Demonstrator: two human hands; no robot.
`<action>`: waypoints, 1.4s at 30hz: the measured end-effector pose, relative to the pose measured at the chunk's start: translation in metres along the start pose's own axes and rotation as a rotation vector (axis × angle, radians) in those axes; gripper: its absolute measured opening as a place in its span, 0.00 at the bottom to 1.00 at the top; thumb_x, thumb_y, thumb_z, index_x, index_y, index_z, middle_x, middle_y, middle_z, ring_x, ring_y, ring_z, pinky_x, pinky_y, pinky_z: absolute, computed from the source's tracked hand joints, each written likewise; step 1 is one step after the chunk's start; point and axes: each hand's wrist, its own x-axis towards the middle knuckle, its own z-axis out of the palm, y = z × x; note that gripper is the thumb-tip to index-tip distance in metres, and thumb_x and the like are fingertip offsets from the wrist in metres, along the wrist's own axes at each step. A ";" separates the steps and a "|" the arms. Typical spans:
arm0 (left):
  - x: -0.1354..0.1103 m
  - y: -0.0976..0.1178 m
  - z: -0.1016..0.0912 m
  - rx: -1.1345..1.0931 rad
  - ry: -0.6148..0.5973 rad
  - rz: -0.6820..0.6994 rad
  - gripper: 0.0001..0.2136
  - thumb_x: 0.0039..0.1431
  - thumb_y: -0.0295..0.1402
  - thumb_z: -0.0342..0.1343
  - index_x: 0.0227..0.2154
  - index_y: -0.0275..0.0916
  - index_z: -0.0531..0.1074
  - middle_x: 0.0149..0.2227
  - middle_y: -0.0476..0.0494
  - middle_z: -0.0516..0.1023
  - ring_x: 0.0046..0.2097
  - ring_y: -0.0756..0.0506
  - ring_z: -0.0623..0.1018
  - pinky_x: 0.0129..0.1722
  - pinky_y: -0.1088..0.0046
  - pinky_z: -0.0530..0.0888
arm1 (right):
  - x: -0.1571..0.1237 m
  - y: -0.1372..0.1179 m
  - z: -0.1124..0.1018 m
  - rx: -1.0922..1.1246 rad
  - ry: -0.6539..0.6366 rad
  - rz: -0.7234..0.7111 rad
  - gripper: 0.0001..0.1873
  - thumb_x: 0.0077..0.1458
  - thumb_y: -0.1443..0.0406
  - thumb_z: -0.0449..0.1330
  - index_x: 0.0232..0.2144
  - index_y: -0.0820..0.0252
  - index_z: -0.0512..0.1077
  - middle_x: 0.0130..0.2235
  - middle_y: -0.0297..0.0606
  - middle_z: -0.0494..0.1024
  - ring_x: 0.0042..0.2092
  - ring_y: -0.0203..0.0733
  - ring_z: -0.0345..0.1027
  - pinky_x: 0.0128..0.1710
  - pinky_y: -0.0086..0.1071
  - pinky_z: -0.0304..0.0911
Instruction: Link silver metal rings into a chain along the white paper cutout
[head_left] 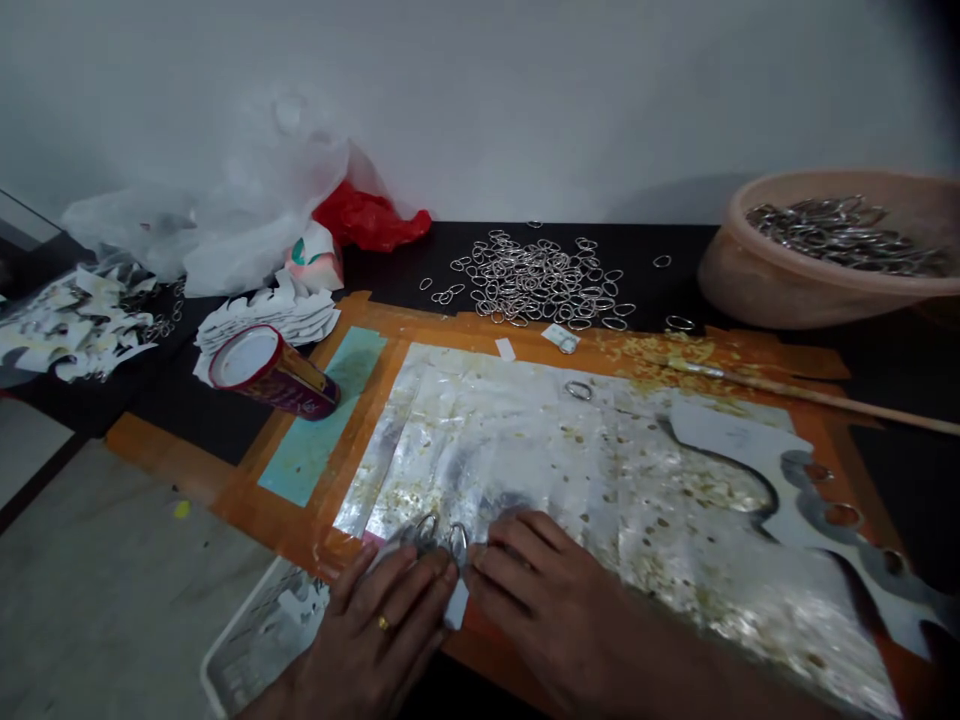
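Observation:
My left hand [379, 625], with a ring on one finger, and my right hand [544, 590] meet at the near edge of a glue-spattered silver sheet [600, 470]. Their fingertips press together on a small white paper piece [456, 603] with two oval metal rings [442, 535] at its top. One loose oval ring [578, 390] lies farther up the sheet. A white cut-out paper shape [757, 440] rests on the sheet's right side.
A heap of metal rings [536, 280] lies on the black table, and a tan bowl [795, 285] holds more. A red can [274, 372] lies on its side at left, by paper cut-outs [262, 315]. A wooden stick [817, 398] lies right. A white tray [259, 635] sits below.

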 end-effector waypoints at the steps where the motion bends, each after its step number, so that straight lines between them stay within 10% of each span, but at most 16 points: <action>1: 0.000 0.001 0.001 -0.003 0.002 -0.013 0.12 0.65 0.35 0.55 0.48 0.38 0.77 0.45 0.48 0.84 0.57 0.46 0.70 0.68 0.65 0.50 | 0.000 0.000 0.000 -0.004 -0.003 -0.001 0.09 0.62 0.67 0.56 0.44 0.62 0.73 0.42 0.43 0.78 0.44 0.50 0.64 0.48 0.46 0.57; 18: -0.005 0.011 0.012 -0.003 0.060 -0.061 0.07 0.62 0.33 0.58 0.40 0.40 0.78 0.45 0.46 0.83 0.53 0.44 0.74 0.68 0.60 0.50 | 0.009 -0.003 -0.003 0.165 0.040 0.150 0.12 0.60 0.74 0.51 0.43 0.61 0.70 0.39 0.43 0.75 0.44 0.49 0.63 0.46 0.43 0.61; 27: -0.011 0.018 0.016 -0.033 0.165 -0.127 0.11 0.59 0.36 0.61 0.43 0.39 0.76 0.45 0.46 0.82 0.55 0.43 0.73 0.69 0.59 0.49 | 0.011 0.006 -0.010 0.233 0.560 0.228 0.15 0.63 0.73 0.52 0.49 0.53 0.67 0.50 0.44 0.72 0.54 0.50 0.62 0.53 0.48 0.61; 42: -0.029 0.014 0.025 0.039 0.338 -0.136 0.14 0.56 0.35 0.64 0.46 0.43 0.76 0.47 0.45 0.77 0.57 0.44 0.70 0.70 0.59 0.50 | 0.045 -0.003 0.012 0.218 0.158 0.163 0.11 0.51 0.78 0.57 0.31 0.58 0.69 0.36 0.37 0.72 0.41 0.44 0.64 0.41 0.37 0.63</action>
